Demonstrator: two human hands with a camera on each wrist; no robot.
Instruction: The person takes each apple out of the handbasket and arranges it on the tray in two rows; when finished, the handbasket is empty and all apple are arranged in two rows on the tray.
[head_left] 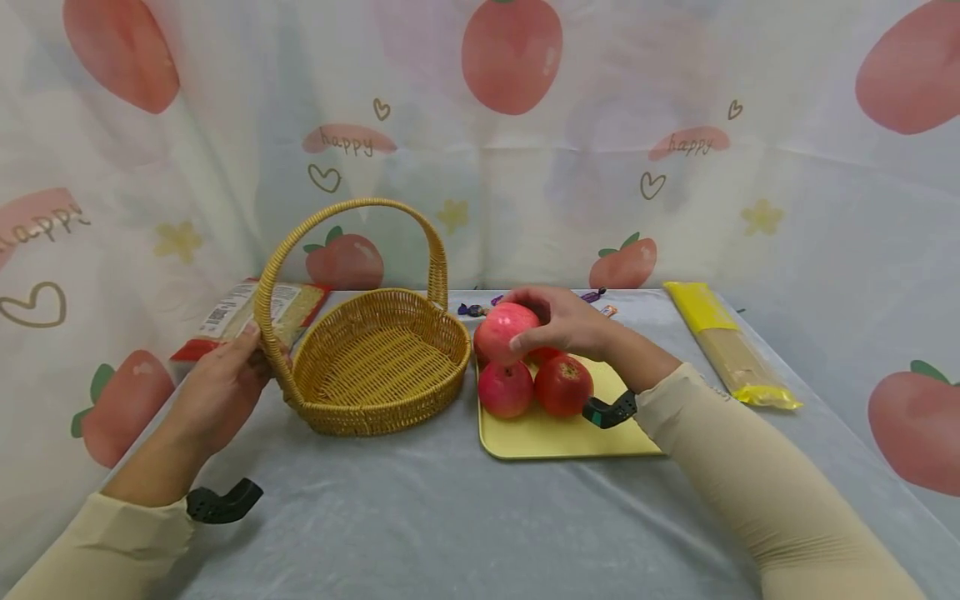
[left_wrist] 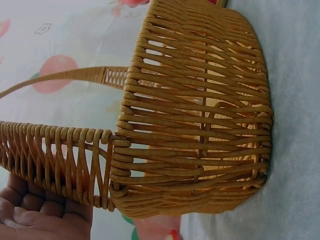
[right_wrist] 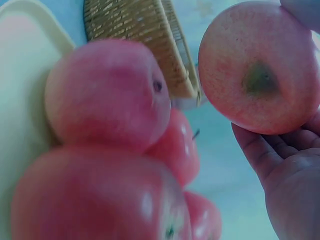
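My left hand grips one side of the arched handle of a woven wicker basket, thumb in front and fingers behind. The left wrist view shows the basket's side wall with the fingers behind the handle. The basket's inside is bare weave. My right hand holds a pinkish-red apple above the others, between thumb and fingers. Under it, a pink apple and a darker red apple sit on a yellow tray, with more apples behind.
A bag of grain with red edges lies behind the basket at the left. Small wrapped candies lie behind the tray. At the right is a long yellow-ended noodle packet. A fruit-print curtain hangs behind the grey-covered table.
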